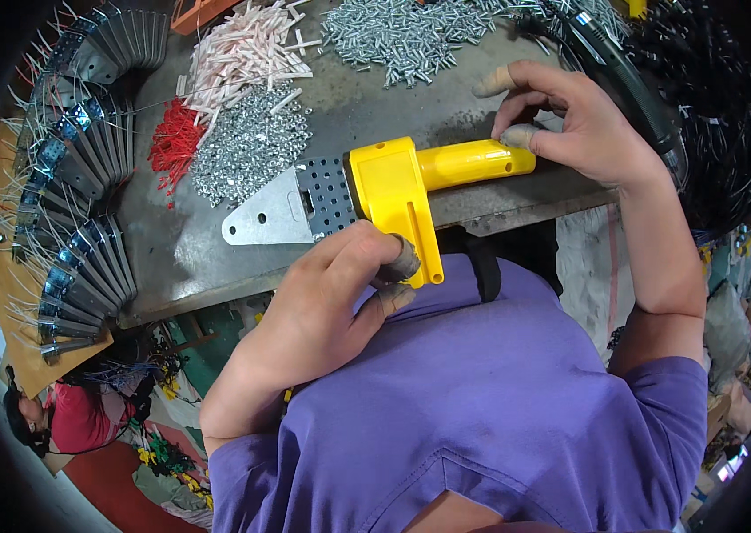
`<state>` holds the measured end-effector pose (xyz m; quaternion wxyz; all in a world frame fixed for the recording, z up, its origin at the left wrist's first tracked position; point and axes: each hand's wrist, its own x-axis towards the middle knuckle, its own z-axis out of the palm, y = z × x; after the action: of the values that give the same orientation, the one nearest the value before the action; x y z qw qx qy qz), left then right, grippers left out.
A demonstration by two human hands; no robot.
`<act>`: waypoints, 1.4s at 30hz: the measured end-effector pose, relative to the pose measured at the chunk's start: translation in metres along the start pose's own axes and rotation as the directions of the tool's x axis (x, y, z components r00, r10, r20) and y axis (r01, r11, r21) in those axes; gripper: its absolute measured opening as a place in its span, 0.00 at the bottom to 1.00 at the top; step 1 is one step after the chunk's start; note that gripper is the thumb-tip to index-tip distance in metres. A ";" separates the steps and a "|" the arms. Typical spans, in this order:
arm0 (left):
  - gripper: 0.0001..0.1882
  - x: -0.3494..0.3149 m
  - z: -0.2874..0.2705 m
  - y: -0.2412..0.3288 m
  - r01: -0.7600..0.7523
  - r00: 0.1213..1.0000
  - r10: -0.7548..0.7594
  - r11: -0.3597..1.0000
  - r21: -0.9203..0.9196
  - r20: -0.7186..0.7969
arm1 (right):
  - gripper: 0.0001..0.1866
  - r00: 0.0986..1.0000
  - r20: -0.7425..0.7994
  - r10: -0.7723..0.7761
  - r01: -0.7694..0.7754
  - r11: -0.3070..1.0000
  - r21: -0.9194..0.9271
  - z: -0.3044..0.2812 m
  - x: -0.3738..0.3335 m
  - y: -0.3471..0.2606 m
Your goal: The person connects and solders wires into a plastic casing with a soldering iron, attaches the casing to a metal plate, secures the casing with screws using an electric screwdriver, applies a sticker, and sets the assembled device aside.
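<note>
A pipe welder [389, 186] with a yellow plastic body and a tapered, pale metal plate lies across the near edge of the table. Between plate and body is a dark perforated metal guard [329, 195]. My left hand [322, 289] grips the lower edge of the yellow body, with thumb and forefinger closed on it. At the far end of the yellow handle [473, 165] is my right hand [584, 124], its thumb and another finger bent together against the handle. Whatever may be between those fingertips is too small to make out. Tape covers several fingertips.
Piles of silver screws [402, 40], small nuts [251, 142], white sleeves [238, 53] and red pieces [174, 142] lie on the metal table [162, 258]. Metal plates with wires [82, 266] stand at left. A black power screwdriver [619, 75] and black cables [713, 124] are at right.
</note>
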<state>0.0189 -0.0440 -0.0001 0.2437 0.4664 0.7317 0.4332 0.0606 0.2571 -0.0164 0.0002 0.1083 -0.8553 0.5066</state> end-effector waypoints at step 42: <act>0.16 0.131 -0.037 -0.058 -0.211 0.971 0.205 0.500 0.840 0.122 | 0.25 0.996 0.086 -0.010 0.008 1.000 0.019 -0.006 -0.004 -0.013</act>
<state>-0.0950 0.0471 -0.0255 -0.0652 0.6114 0.7872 0.0479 0.0660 0.2566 -0.0027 -0.0354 0.1338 -0.8492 0.5095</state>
